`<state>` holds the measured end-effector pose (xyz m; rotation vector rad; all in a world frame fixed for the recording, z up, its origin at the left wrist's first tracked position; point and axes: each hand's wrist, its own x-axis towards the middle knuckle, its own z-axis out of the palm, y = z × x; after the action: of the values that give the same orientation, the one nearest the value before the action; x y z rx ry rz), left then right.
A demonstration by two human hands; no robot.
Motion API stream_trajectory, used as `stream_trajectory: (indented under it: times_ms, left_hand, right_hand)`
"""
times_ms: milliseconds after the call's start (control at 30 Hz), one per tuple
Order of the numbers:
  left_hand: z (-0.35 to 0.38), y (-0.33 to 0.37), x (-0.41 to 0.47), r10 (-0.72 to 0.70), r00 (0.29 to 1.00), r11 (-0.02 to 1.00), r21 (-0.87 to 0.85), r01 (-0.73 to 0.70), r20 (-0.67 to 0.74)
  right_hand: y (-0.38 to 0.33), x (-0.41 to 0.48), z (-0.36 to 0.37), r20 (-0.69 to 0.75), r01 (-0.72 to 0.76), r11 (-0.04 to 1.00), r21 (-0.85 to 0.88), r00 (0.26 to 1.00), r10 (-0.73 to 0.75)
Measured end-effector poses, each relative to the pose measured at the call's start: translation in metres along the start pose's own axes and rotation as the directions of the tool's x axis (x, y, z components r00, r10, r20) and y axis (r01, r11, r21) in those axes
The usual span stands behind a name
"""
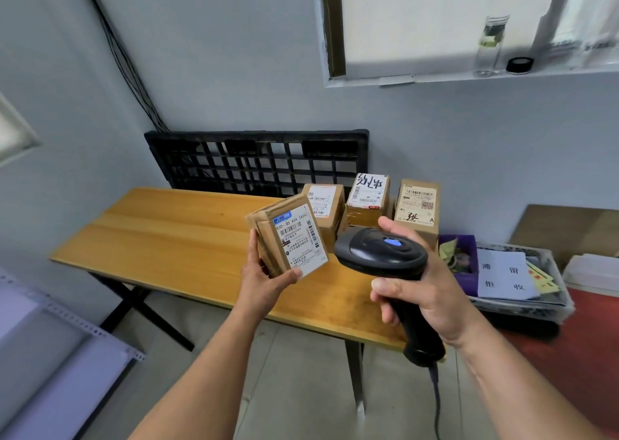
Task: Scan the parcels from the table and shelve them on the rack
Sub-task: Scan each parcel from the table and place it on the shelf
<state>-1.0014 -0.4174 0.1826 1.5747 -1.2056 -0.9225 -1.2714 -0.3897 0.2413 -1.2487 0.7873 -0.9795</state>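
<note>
Head view | left hand (264,285) grasping parcel (289,237), label up | right hand (425,292) gripping scanner (385,255) beside it | three boxes (368,201) on table (174,235)

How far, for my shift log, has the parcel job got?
Done: no shelved parcel shows. In hand: left hand holds one parcel, right hand grips the scanner beside its label. Left: at least three parcels wait on the table.

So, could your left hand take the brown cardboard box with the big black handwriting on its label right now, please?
Probably not yet: the left hand holds a small brown cardboard parcel, so its grip is full. The handwritten-label box stands uncovered on the wooden table.
</note>
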Motion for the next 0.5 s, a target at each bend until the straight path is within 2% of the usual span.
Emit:
stream_trajectory:
  times_ms: [200, 500]
  left_hand:
    - [-0.002, -0.002, 0.001, 0.006, 1.0, 1.0, -0.012, -0.006, -0.01]
    - [-0.036, -0.009, -0.013, -0.01, 0.999, 0.999, -0.052, 0.007, -0.048]
  right_hand:
    - [0.0, 0.004, 0.0, -0.001, -0.004, 1.0, -0.02, 1.0, 0.004]
    - [0.014, 0.022, 0.036, -0.082, 0.069, 0.98, -0.187, 0.993, -0.085]
